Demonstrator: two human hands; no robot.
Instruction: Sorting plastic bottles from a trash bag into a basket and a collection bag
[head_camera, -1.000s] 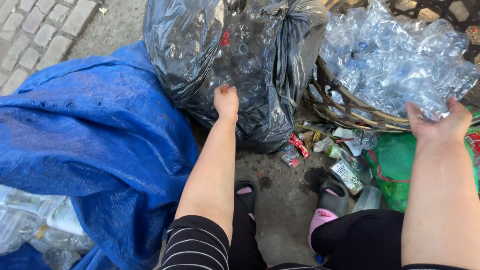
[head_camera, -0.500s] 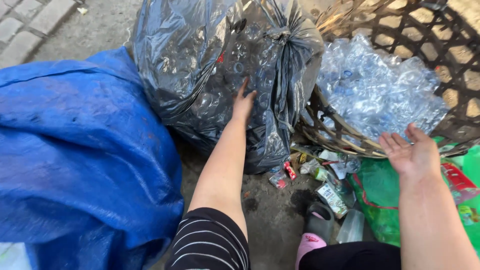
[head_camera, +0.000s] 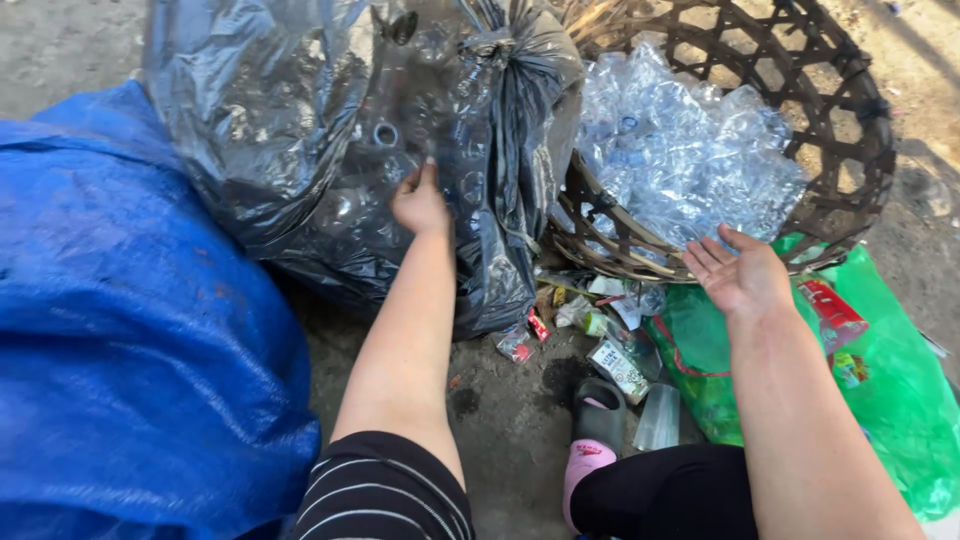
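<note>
My left hand (head_camera: 418, 200) presses against the side of a big black plastic bag (head_camera: 300, 150) stuffed with clear plastic bottles; the fingers lie on the film and seem to pinch it. My right hand (head_camera: 742, 272) hovers palm up and empty, fingers spread, just in front of a woven basket (head_camera: 850, 120) filled with crushed clear bottles (head_camera: 680, 160). The basket leans against the black bag.
A large blue tarp bundle (head_camera: 130, 350) fills the left side. A green plastic bag (head_camera: 890, 380) lies at the right under my right arm. Scraps of wrappers and flattened bottles (head_camera: 610, 340) litter the concrete below the basket, near my pink and grey sandal (head_camera: 592, 440).
The view has shifted so the basket shows more fully. My right hand has come off the basket's rim, turned palm up and drawn back. My left hand stays on the black bag.
</note>
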